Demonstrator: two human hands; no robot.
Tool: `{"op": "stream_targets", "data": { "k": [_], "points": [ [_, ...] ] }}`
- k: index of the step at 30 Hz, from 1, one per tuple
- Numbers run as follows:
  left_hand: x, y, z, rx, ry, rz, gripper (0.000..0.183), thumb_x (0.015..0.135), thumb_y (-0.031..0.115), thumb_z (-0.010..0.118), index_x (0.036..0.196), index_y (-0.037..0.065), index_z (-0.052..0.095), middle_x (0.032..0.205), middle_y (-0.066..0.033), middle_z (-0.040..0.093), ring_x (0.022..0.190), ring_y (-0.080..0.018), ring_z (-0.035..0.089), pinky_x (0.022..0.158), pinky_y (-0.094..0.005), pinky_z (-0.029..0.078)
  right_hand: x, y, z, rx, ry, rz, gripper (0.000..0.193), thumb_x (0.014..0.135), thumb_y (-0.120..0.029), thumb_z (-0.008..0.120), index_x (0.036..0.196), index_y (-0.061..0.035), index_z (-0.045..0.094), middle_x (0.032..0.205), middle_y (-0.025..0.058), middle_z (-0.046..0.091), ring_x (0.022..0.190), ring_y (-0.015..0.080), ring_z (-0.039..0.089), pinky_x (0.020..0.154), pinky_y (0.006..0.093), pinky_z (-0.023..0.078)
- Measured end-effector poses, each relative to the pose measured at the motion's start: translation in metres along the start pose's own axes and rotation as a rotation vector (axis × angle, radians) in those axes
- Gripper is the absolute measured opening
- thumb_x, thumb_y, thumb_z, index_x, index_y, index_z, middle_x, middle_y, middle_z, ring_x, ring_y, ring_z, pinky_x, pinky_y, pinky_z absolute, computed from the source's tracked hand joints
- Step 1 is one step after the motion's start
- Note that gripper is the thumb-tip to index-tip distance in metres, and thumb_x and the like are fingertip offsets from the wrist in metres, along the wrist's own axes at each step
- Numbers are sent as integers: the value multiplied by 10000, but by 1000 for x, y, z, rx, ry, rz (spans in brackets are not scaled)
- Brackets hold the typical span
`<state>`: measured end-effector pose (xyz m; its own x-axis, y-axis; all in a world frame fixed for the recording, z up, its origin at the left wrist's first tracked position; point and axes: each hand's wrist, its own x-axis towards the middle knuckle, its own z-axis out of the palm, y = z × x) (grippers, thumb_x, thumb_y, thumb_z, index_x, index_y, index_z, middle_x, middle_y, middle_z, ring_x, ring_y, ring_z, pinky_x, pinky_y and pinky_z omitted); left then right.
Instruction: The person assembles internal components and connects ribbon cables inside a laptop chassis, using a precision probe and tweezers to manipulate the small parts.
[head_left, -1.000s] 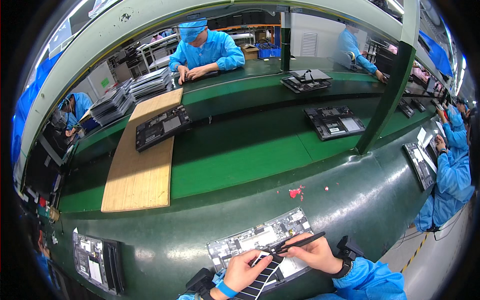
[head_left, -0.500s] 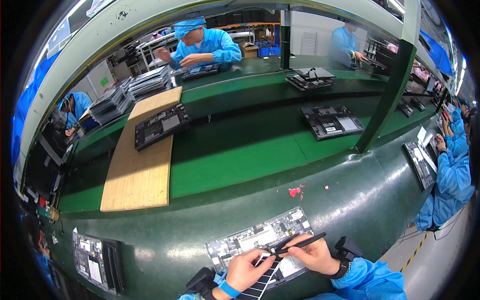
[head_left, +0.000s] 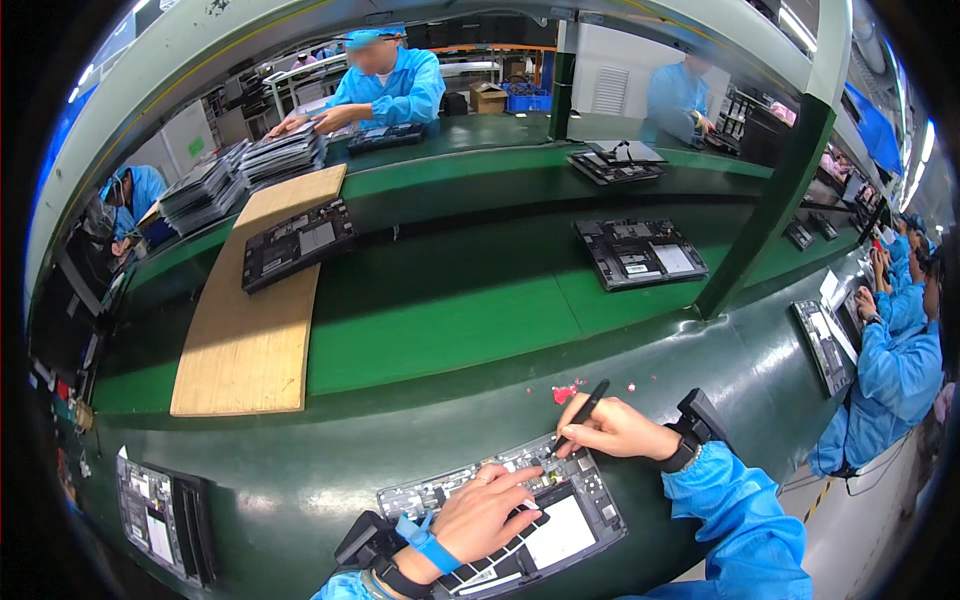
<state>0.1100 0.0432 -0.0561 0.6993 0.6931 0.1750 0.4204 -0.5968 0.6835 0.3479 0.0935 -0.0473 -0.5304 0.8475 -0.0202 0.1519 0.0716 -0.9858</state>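
Note:
An opened laptop base (head_left: 590, 530) lies before me, its circuit boards and a white-labelled battery showing. My left hand (head_left: 475, 520) rests over its middle, fingers reaching across the boards. Under the thumb and palm it holds a sheet of black strips (head_left: 515, 541) divided by white lines; the palm covers part of it. My right hand (head_left: 620, 430) pinches a slim black pen-like tool (head_left: 590, 408). The tool slants down, its lower end at the laptop's far edge, where the tip is partly hidden by the fingers.
Stacked laptop bases (head_left: 165, 525) stand at the left. Red fragments (head_left: 566, 394) lie beyond my right hand. A wooden board (head_left: 245, 350) spans the green recess, carrying another laptop base (head_left: 300, 243). A green post (head_left: 765, 210) rises at right. Co-workers sit opposite and to the right.
My hands have moved apart. The right has carried the tool up and away from the strip sheet to the laptop's far edge; the left has come down flatter over the boards.

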Motion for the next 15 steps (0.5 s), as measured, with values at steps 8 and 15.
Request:
{"op": "stream_targets", "data": {
  "k": [8,15],
  "points": [
    [7,7,-1,125,-59,-19,193,776,245,622,772,55,587,1183,-46,531,898,-262,471,765,-326,435,19,-7,-15,-213,-170,19,133,889,-144,497,910,-19,456,748,109,649,704,178,651,611,271,512],
    [15,7,-1,106,-74,-37,193,785,239,615,794,50,581,1162,-52,533,885,-263,478,765,-327,437,20,-7,-18,-269,-169,4,134,878,-149,511,902,-24,468,722,84,657,691,163,654,583,265,492]
  ]
}}
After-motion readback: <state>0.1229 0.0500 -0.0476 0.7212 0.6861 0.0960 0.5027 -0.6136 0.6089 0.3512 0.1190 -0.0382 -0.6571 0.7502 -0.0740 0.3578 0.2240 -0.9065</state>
